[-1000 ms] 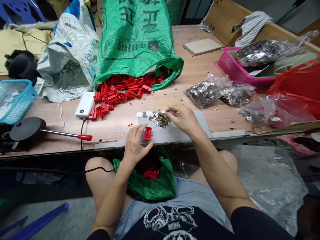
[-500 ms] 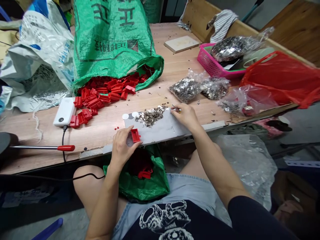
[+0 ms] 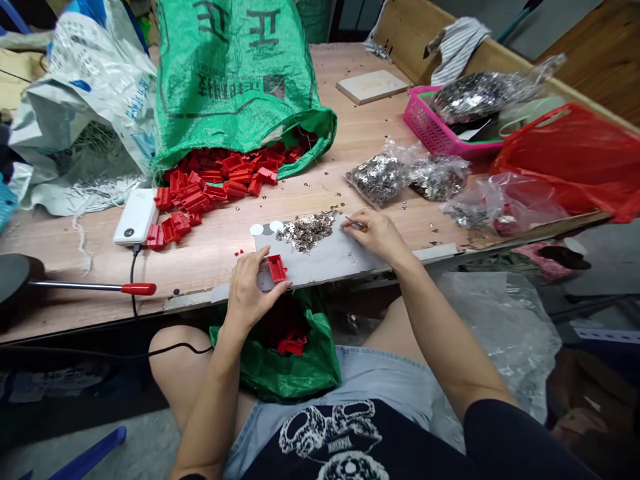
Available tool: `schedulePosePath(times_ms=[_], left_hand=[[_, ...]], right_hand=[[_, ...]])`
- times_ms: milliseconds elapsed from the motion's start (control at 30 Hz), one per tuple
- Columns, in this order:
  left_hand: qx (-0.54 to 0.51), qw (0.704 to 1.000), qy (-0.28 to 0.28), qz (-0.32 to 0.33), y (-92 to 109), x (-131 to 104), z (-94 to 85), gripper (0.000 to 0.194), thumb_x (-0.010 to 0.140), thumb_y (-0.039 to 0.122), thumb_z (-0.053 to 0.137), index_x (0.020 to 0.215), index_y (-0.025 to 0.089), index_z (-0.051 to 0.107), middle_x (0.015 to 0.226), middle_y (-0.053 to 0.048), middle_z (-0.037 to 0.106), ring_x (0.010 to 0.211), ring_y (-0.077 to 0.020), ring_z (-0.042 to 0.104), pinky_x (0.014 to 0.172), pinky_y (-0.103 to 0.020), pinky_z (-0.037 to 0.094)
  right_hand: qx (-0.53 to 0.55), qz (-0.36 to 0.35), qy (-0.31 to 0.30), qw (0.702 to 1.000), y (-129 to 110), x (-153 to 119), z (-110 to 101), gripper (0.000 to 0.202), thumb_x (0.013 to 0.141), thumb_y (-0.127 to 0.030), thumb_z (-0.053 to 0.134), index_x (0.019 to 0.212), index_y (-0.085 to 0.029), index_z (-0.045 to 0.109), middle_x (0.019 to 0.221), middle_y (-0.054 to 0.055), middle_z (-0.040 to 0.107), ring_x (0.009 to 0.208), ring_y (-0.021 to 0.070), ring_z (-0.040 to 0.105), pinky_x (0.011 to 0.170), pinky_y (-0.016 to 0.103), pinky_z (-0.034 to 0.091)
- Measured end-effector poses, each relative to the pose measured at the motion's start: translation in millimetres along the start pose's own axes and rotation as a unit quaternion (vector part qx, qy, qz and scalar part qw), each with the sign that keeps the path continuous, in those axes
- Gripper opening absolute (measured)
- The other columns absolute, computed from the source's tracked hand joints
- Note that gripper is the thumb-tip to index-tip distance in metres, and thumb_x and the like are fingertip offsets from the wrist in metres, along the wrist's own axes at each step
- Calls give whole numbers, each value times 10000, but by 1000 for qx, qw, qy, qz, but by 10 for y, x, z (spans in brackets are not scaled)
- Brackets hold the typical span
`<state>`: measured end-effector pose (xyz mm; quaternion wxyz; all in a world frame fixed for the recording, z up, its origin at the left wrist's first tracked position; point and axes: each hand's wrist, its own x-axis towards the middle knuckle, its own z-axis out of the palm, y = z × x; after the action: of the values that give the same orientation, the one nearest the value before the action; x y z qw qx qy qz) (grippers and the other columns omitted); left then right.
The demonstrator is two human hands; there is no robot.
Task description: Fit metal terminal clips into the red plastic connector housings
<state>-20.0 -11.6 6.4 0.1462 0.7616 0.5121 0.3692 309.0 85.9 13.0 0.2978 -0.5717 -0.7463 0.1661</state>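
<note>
A small red plastic box (image 3: pixel 277 268), its hollow side up, is at the front edge of the grey board (image 3: pixel 320 263). My left hand (image 3: pixel 250 283) has its thumb and index finger at opposite ends of this box. My right hand (image 3: pixel 377 235) is closed in a pinch around a thin tool with a yellowish part (image 3: pixel 363 228), whose exact kind I cannot make out. The tool points left, at the right side of a pile of small shiny metal pieces (image 3: pixel 309 231). White discs (image 3: pixel 257 230) lie at the board's left corner.
Several red boxes (image 3: pixel 190 197) spill from a green woven sack (image 3: pixel 235 80). A white power bank (image 3: pixel 136 217) and a red-tipped lever (image 3: pixel 139 289) are left. Bags of metal pieces (image 3: pixel 377 179) and a pink basket (image 3: pixel 440 133) stand right. A green bag (image 3: pixel 315 373) lies on my lap.
The whole view has shifted slightly, with table things now a little further right and higher. My left hand stays at the red box; my right hand keeps the thin tool beside the metal pile.
</note>
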Motion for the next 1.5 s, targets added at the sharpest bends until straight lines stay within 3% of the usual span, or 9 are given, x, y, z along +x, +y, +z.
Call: schedulePosePath(times_ms=[100, 167, 333, 433, 533, 633, 800, 967, 1500], left_hand=[[5, 1000, -1, -6, 10, -1, -2, 712, 855, 401, 791, 1463, 245, 457, 1315, -105, 646, 1255, -286, 571, 1100, -475, 479], [7, 1000, 1, -8, 12, 2, 3, 712, 849, 376, 796, 1463, 247, 459, 1309, -101, 650, 1260, -289, 568, 1105, -484, 476], [-5, 1000, 2, -17, 16, 12, 5, 708, 850, 353, 787, 1471, 256, 460, 1302, -101, 645, 1255, -284, 574, 1079, -475, 503], [-24, 999, 3, -30, 17, -4, 6, 703, 858, 353, 777, 1476, 258, 456, 1303, -98, 637, 1252, -269, 585, 1061, -456, 523], [-45, 998, 6, -38, 15, -30, 15, 712, 854, 352, 790, 1473, 257, 452, 1282, -87, 658, 1246, -257, 604, 1063, -450, 527], [-57, 997, 8, -53, 15, -43, 21, 759, 827, 354, 827, 1475, 260, 443, 1250, -75, 686, 1216, -249, 634, 1053, -451, 539], [-78, 994, 7, -72, 16, -51, 21, 800, 809, 351, 848, 1484, 273, 426, 1252, -67, 699, 1215, -242, 658, 1052, -446, 549], [-78, 994, 7, -72, -8, -72, 31, 815, 801, 385, 854, 1481, 270, 420, 1238, -65, 699, 1198, -243, 667, 1028, -440, 561], [-78, 994, 5, -70, -17, -85, 33, 803, 804, 364, 853, 1480, 268, 430, 1230, -58, 701, 1177, -238, 657, 1035, -433, 547]], right_hand=[[23, -8, -25, 999, 45, -113, -75, 247, 858, -312, 666, 1028, -194, 801, 976, 80, 730, 866, 220, 666, 810, 361, 522], [30, 21, 4, 999, 43, -158, -82, 301, 863, -335, 664, 1094, -185, 785, 995, 82, 744, 846, 213, 667, 800, 359, 527], [-12, 102, 63, 993, -57, -174, 39, 221, 842, -363, 699, 936, -185, 791, 954, 91, 764, 853, 235, 689, 832, 377, 537], [-31, 93, 75, 992, -185, -195, 89, 161, 845, -321, 690, 865, -192, 785, 953, 96, 766, 889, 254, 692, 849, 387, 530], [20, 93, 92, 991, -459, -262, 100, 169, 868, -327, 684, 887, -196, 790, 879, 73, 771, 761, 220, 674, 750, 354, 526], [127, 57, 30, 990, -864, -317, 175, 209, 898, -367, 686, 1001, -216, 789, 866, 46, 766, 668, 180, 638, 633, 313, 511], [176, -104, -85, 975, -1307, -232, 523, 208, 934, -249, 640, 1103, -249, 761, 1060, 61, 757, 930, 201, 696, 791, 323, 559], [100, -143, -116, 978, -1291, -117, 719, 220, 931, -167, 602, 1046, -240, 774, 1029, 61, 742, 931, 204, 696, 837, 326, 548], [41, -155, -118, 980, -1299, -123, 719, 245, 920, -151, 596, 1051, -223, 790, 1066, 64, 745, 934, 200, 702, 802, 296, 530]])
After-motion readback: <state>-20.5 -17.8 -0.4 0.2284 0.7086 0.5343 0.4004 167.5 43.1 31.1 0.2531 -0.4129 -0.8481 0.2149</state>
